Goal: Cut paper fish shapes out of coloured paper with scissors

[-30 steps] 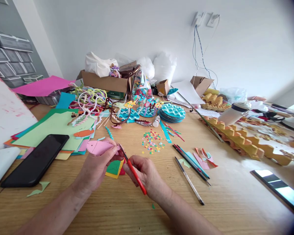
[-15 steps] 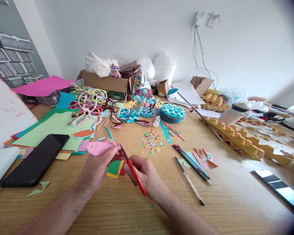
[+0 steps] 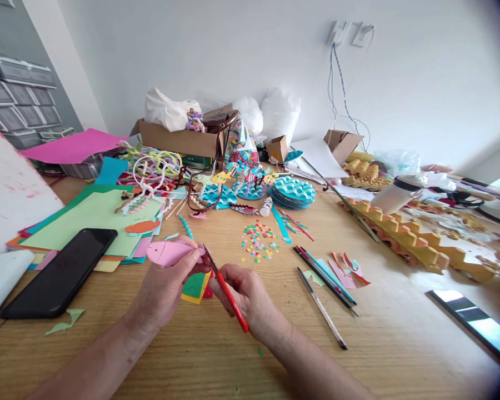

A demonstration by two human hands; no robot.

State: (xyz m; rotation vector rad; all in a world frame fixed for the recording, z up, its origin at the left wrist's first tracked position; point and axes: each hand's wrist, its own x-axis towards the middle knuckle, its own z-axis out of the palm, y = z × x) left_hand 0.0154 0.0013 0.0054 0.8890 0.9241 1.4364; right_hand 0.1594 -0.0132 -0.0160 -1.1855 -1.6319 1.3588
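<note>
My left hand [image 3: 166,280] pinches a pink paper fish [image 3: 166,253] by its tail end; a drawn eye and a curved line show on its head, which points left. My right hand [image 3: 245,297] grips the red handles of a pair of scissors [image 3: 232,303]. Their dark blades meet the fish's tail end close to my left fingertips. Beneath my hands lie small green, yellow and red paper pieces [image 3: 195,286], partly hidden. An orange paper fish [image 3: 142,226] rests on the stack of coloured paper [image 3: 91,214] beyond my left hand.
A black phone [image 3: 62,272] lies on the left, another phone [image 3: 475,322] at the right edge. Several pens [image 3: 323,308] and paper scraps [image 3: 350,270] are right of my hands. Farther back are confetti dots [image 3: 260,240], blue wavy discs [image 3: 292,193] and yellow egg-carton strips [image 3: 400,236].
Almost nothing differs. Both hands, the pink fish and the scissors stay in nearly the same place.
</note>
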